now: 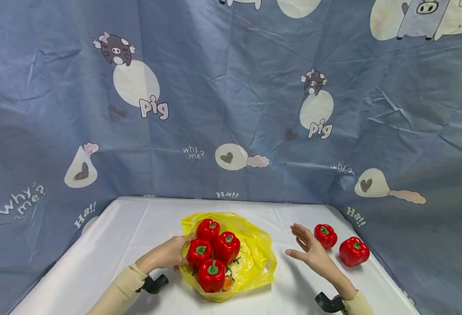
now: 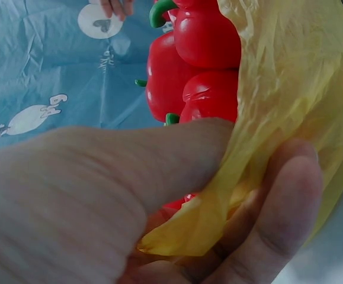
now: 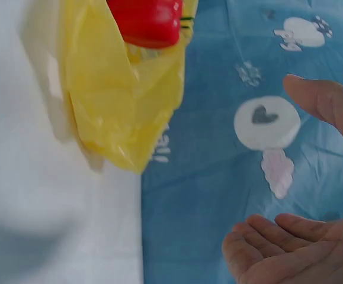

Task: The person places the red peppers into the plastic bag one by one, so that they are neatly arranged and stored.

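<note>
A yellow plastic bag [image 1: 254, 253] lies open on the table with several red bell peppers [image 1: 227, 247] inside, green stems showing. My left hand [image 1: 168, 252] grips the bag's left edge; in the left wrist view the thumb [image 2: 177, 148] is on the inner side by the peppers and the fingers [image 2: 284, 207] are outside the film. To the right of the bag, my right hand [image 1: 313, 254] hovers with fingers and thumb spread, holding nothing. Just beyond it on the right sit two loose bell peppers, one farther back [image 1: 326, 236] and one nearer the edge [image 1: 354, 252].
The table has a white cover [image 1: 132, 227]. A blue cloth [image 1: 199, 109] printed with pigs and words hangs behind it and along both sides. Each wrist wears a small black camera, the left one [image 1: 155, 284] and the right one [image 1: 329, 302].
</note>
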{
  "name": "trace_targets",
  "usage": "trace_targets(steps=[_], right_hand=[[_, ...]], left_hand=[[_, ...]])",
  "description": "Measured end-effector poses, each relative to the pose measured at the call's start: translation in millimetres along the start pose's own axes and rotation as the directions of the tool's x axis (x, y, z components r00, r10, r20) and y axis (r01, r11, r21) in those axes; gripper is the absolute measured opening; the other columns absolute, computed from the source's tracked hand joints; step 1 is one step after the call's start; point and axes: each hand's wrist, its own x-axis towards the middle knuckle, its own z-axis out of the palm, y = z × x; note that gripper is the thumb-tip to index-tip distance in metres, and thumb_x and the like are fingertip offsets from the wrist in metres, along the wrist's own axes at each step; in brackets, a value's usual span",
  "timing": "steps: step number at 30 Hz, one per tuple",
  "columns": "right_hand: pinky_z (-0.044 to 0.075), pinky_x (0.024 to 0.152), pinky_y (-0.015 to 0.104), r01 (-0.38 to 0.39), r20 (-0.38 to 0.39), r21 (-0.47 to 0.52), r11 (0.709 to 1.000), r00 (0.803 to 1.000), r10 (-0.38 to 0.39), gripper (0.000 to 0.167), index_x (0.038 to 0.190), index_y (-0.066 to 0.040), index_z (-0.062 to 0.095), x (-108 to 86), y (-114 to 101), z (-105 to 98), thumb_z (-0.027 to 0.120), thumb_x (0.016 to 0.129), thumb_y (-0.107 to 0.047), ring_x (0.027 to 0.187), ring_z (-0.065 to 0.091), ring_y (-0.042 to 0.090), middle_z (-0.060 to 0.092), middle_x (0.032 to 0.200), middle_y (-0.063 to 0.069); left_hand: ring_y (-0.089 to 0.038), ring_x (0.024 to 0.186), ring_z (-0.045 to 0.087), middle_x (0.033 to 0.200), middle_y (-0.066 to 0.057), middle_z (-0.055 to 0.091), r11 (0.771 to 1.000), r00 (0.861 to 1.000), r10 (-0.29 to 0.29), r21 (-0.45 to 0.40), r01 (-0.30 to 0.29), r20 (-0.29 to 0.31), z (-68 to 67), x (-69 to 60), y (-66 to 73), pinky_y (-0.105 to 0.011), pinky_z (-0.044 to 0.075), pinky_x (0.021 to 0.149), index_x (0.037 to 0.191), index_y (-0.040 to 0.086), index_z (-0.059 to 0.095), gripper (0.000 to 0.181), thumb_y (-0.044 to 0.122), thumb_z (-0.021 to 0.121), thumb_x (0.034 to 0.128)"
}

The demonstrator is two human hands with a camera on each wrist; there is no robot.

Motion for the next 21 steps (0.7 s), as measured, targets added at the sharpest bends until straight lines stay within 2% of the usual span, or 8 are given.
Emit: trace_targets(steps=[3, 8, 13, 17, 21], right_hand=[[0.029, 0.11, 0.043, 0.028, -0.028, -0.016, 0.999, 0.999, -0.029, 0.084, 0.148, -0.002, 0.027, -0.1, 1, -11, 0.077, 0.081, -0.016, 0.141, 0.032, 0.04, 0.035, 0.151, 0.021], [0.028, 0.108, 0.035, -0.013, -0.086, -0.037, 0.999, 0.996, 0.01, 0.087, 0.15, -0.003, 0.022, -1.9, 4, -32, 0.075, 0.083, -0.02, 0.143, 0.029, 0.037, 0.031, 0.153, 0.02], [0.027, 0.111, 0.027, -0.034, -0.134, -0.043, 0.999, 0.991, 0.028, 0.088, 0.151, 0.001, 0.018, -3.3, 7, -50, 0.073, 0.085, -0.017, 0.144, 0.025, 0.04, 0.027, 0.154, 0.023], [0.022, 0.115, 0.033, -0.072, -0.172, -0.062, 0.995, 0.983, 0.06, 0.091, 0.152, -0.001, 0.014, -2.9, 9, -59, 0.073, 0.085, -0.02, 0.145, 0.02, 0.039, 0.022, 0.157, 0.022], [0.018, 0.114, 0.041, -0.11, -0.195, -0.066, 0.992, 0.976, 0.095, 0.095, 0.154, -0.004, 0.009, -3.6, 10, -65, 0.073, 0.086, -0.023, 0.147, 0.014, 0.038, 0.016, 0.158, 0.022]], left_hand=[[-0.02, 0.044, 0.056, 0.135, -0.032, 0.048, 1.0, 1.0, -0.004, 0.001, 0.004, -0.003, -0.2, 0.5, 0.2, -0.043, 0.054, 0.047, 0.147, -0.008, 0.032, 0.087, -0.013, 0.071, 0.069], [-0.02, 0.044, 0.056, 0.135, -0.032, 0.048, 1.0, 1.0, -0.017, 0.003, 0.017, -0.008, 0.0, 0.9, 0.6, -0.039, 0.054, 0.045, 0.147, -0.006, 0.032, 0.087, -0.013, 0.072, 0.0696], [-0.019, 0.044, 0.056, 0.133, -0.034, 0.048, 1.0, 1.0, -0.004, 0.009, 0.005, -0.012, 1.3, 0.4, -0.3, -0.043, 0.054, 0.047, 0.146, -0.008, 0.032, 0.087, -0.013, 0.072, 0.0691], [-0.019, 0.044, 0.056, 0.131, -0.035, 0.049, 1.0, 1.0, 0.005, 0.008, -0.005, -0.013, 1.1, -0.4, 0.4, -0.046, 0.055, 0.048, 0.146, -0.008, 0.032, 0.087, -0.013, 0.072, 0.0685], [-0.019, 0.044, 0.057, 0.131, -0.035, 0.049, 1.0, 1.0, -0.006, 0.009, 0.006, -0.012, 1.0, 0.2, 0.3, -0.043, 0.054, 0.047, 0.146, -0.008, 0.032, 0.087, -0.013, 0.072, 0.0689]])
